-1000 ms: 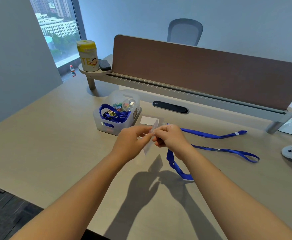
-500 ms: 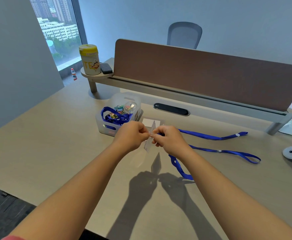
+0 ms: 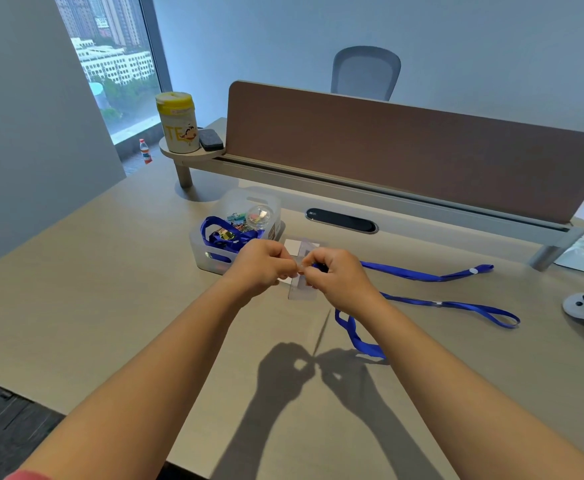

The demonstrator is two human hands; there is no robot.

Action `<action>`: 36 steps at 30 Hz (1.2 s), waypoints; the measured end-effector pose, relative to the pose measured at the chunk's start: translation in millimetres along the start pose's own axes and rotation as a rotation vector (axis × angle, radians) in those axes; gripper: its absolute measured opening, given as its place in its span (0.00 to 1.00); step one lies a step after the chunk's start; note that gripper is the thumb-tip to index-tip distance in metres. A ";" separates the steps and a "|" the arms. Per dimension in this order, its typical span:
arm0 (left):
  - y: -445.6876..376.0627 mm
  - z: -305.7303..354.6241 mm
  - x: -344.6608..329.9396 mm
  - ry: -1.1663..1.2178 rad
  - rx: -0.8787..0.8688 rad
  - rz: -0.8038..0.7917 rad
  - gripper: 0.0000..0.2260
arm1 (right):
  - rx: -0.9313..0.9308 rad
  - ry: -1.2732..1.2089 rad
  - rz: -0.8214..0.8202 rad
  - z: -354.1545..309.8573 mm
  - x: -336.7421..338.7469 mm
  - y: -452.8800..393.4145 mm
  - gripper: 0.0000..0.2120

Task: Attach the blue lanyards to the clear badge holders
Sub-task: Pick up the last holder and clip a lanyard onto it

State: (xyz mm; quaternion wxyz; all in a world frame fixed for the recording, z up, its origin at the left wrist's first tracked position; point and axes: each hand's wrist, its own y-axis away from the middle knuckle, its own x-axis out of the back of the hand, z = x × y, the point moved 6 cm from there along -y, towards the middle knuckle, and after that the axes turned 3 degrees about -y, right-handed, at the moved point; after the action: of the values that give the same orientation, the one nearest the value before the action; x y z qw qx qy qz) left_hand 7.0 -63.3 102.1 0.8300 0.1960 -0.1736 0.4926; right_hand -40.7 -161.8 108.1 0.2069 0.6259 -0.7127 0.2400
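I see both hands raised over the middle of the desk (image 3: 110,306). My left hand (image 3: 261,266) pinches the top edge of the clear holder (image 3: 301,289); my right hand (image 3: 335,271) pinches the lanyard (image 3: 432,276) end against it. The strap trails toward the desk's right edge. More lanyards sit in the bin (image 3: 207,258) behind my left hand.

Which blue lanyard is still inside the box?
The bunched-up blue lanyard in the clear plastic bin left of the hands. The other lanyard stretches out across the desk, its end in the right hand.
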 end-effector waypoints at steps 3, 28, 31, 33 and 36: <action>-0.7 -4.6 -2.3 0.154 0.000 -0.014 0.08 | -0.047 -0.127 -0.017 4.5 2.9 -3.6 0.08; -8.1 25.4 -39.2 0.843 0.216 0.123 0.05 | -0.646 -0.749 0.132 79.8 11.1 31.2 0.15; -5.8 35.2 -46.7 0.947 0.234 0.090 0.05 | -0.621 -1.176 0.033 72.8 -12.0 32.8 0.18; -3.7 35.7 -49.5 1.034 0.278 0.059 0.06 | -0.572 -1.384 0.064 68.6 -17.4 28.7 0.20; -1.2 30.3 -49.4 1.140 0.331 0.033 0.06 | -0.502 -1.555 0.172 66.8 -11.2 22.2 0.25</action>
State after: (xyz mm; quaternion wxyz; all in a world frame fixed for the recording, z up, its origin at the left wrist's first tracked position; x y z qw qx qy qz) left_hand -17.3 -115.8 104.3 0.7429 0.0245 0.3757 0.5534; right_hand -60.9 -190.9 46.1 -0.2313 0.4917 -0.7304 -0.4138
